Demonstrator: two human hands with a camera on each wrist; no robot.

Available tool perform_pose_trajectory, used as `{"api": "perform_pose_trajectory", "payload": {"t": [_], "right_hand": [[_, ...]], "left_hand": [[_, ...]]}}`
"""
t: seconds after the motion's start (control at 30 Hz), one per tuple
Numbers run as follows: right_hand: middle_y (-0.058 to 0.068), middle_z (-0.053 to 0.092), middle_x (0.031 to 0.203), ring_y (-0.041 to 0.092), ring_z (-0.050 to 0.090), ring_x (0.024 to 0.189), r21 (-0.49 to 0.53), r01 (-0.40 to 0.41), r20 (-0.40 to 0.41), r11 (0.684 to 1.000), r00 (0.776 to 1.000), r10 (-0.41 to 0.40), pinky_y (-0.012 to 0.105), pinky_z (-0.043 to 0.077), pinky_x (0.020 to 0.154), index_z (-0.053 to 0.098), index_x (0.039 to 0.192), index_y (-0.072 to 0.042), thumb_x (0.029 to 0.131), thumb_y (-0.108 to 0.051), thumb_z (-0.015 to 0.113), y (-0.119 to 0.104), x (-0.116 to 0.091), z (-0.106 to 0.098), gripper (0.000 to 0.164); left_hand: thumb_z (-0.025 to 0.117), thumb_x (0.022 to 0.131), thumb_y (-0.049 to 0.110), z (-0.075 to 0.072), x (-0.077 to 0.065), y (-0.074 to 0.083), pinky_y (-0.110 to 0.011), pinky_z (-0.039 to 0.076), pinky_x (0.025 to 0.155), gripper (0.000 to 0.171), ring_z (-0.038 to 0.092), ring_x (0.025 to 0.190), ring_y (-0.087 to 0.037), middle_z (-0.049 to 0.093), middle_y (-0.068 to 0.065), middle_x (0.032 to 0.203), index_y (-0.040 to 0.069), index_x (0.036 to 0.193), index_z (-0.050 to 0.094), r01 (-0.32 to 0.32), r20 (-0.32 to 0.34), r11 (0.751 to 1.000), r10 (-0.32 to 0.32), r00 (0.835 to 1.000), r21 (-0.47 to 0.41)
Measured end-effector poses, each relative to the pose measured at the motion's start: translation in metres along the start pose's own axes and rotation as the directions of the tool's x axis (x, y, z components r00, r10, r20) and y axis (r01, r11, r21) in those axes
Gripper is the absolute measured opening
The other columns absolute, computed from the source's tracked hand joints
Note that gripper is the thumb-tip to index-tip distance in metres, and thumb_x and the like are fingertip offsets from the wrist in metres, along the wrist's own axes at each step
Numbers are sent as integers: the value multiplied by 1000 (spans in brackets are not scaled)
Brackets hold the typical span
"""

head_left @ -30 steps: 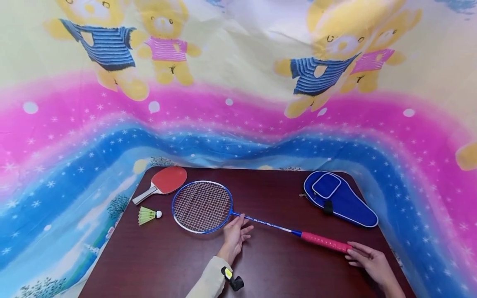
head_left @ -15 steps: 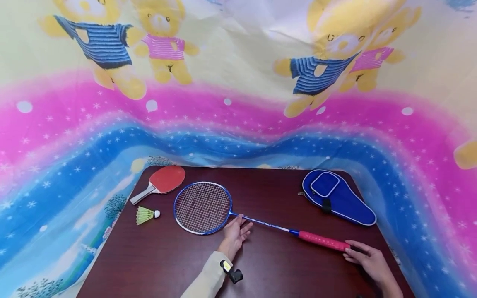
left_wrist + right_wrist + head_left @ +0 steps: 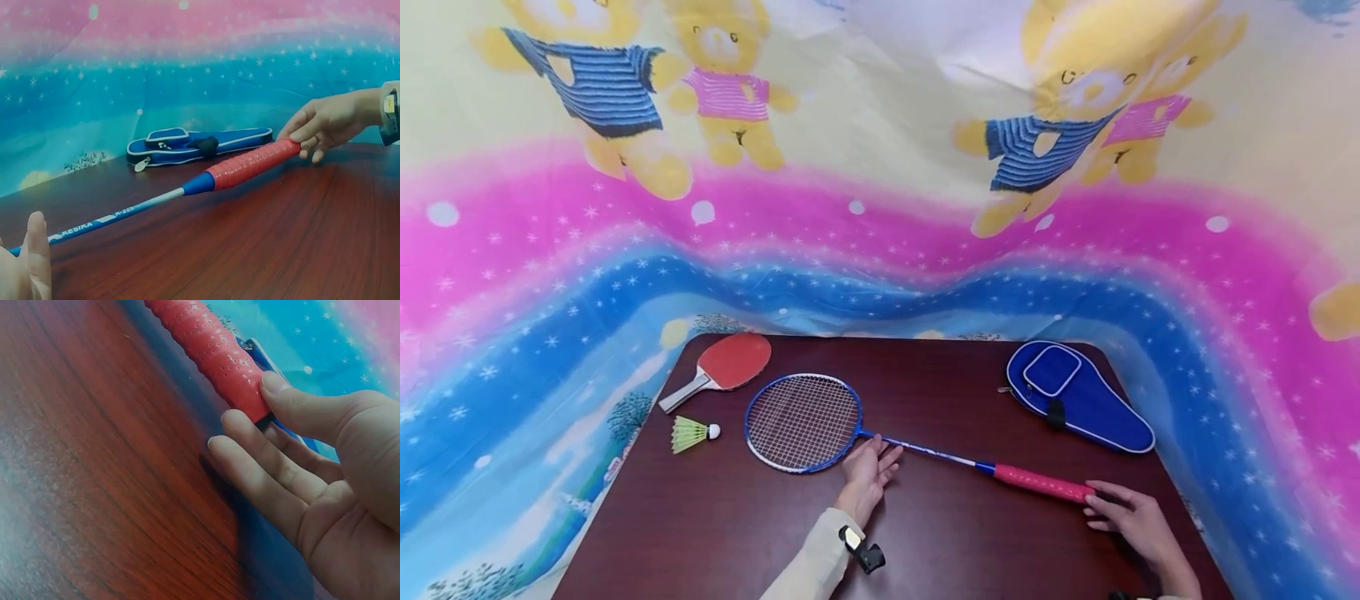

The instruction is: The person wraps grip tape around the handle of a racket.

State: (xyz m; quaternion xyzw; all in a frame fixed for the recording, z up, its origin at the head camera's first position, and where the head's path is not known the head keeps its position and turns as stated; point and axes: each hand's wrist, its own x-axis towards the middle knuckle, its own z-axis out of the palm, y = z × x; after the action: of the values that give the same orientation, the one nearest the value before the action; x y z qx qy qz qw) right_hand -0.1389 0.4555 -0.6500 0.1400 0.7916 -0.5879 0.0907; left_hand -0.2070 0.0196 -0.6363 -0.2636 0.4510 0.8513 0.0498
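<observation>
A badminton racket (image 3: 938,454) with a blue-and-white frame and red grip lies across both hands, over the dark table. My left hand (image 3: 867,477), palm turned up, pinches the shaft just below the racket head. In the left wrist view, the blue shaft (image 3: 94,224) runs past an upright finger; the rest of that hand is largely cut off. At the other end, my right hand (image 3: 1131,521) pinches the butt of the red grip (image 3: 219,359) between thumb and fingers, with two fingers extended beneath it.
At the back left of the brown table (image 3: 940,542) lie a red table tennis paddle (image 3: 736,362) and a yellow-green shuttlecock (image 3: 692,433). A blue paddle case (image 3: 1078,400) with white piping lies at the back right. A printed bear curtain (image 3: 880,208) hangs behind the table.
The racket head has come slightly down toward the near side, and the grip end has shifted a little left with the right hand. Both hands keep their hold. The head view has shifted slightly.
</observation>
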Motion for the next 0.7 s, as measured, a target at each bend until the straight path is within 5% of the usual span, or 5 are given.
{"api": "perform_pose_trajectory", "payload": {"t": [0.2, 0.5, 0.7], "right_hand": [[15, 71, 127, 14, 77, 92, -40, 9, 0, 999, 1000, -9, 41, 65, 78, 52, 145, 7, 100, -23, 69, -2, 6, 4, 57], [3, 76, 114, 11, 77, 88, -68, 47, 23, 997, 999, -45, 39, 66, 73, 53, 142, 9, 100, -22, 68, 1, 10, 9, 54], [13, 77, 109, 10, 76, 85, -107, 42, 9, 993, 999, -42, 37, 66, 70, 52, 144, 8, 101, -22, 67, -2, 11, 12, 54]], "left_hand": [[56, 105, 15, -4, -3, 8, -19, 56, 55, 50, 76, 77, -12, 48, -33, 150, -8, 147, 44, 19, 34, 999, -20, 999, 28], [61, 101, 19, -12, -6, 14, -21, 56, 55, 48, 78, 89, -16, 49, -27, 151, -4, 142, 50, 40, 64, 992, -47, 997, 117], [61, 101, 21, -13, -4, 18, -22, 56, 55, 48, 78, 87, -15, 50, -26, 151, -3, 141, 50, 47, 83, 992, -57, 995, 118]]}}
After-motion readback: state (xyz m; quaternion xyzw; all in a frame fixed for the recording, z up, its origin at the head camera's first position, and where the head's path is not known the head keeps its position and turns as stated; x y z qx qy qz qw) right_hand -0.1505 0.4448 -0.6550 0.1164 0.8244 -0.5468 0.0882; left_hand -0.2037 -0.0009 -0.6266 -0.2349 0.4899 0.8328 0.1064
